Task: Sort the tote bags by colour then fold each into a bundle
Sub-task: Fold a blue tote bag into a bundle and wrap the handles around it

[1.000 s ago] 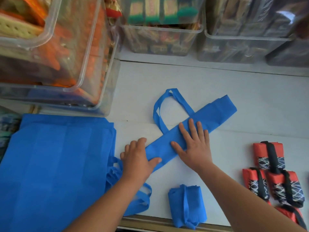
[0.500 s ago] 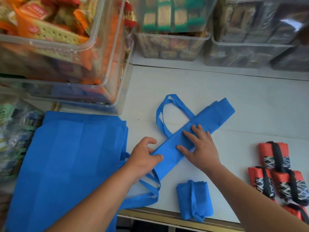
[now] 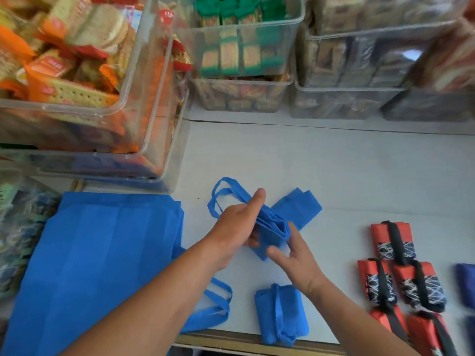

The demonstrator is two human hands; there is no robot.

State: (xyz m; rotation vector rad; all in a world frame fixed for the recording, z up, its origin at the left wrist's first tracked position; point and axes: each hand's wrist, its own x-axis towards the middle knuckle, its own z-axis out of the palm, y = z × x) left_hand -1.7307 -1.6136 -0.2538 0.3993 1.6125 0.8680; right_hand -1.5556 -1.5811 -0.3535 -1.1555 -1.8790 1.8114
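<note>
Both hands grasp the half-folded blue tote bag [image 3: 276, 228], raised just off the white table [image 3: 334, 170] with its far end resting there. The left hand [image 3: 237, 228] wraps the folded end, forefinger laid along the top, and the right hand [image 3: 295, 255] pinches the stacked layers. To do this well, I judge, hold the layers square and tight, roll toward the far end, and leave the handles [image 3: 222, 191] free to bind it like the finished blue bundle [image 3: 280, 312] nearby. Print on the biscuit packets [image 3: 64, 93] is too blurred to read.

bare white table [image 3: 347, 170] centre, clear bins [image 3: 159, 104] behind, red bundles [image 3: 395, 263] right
</note>
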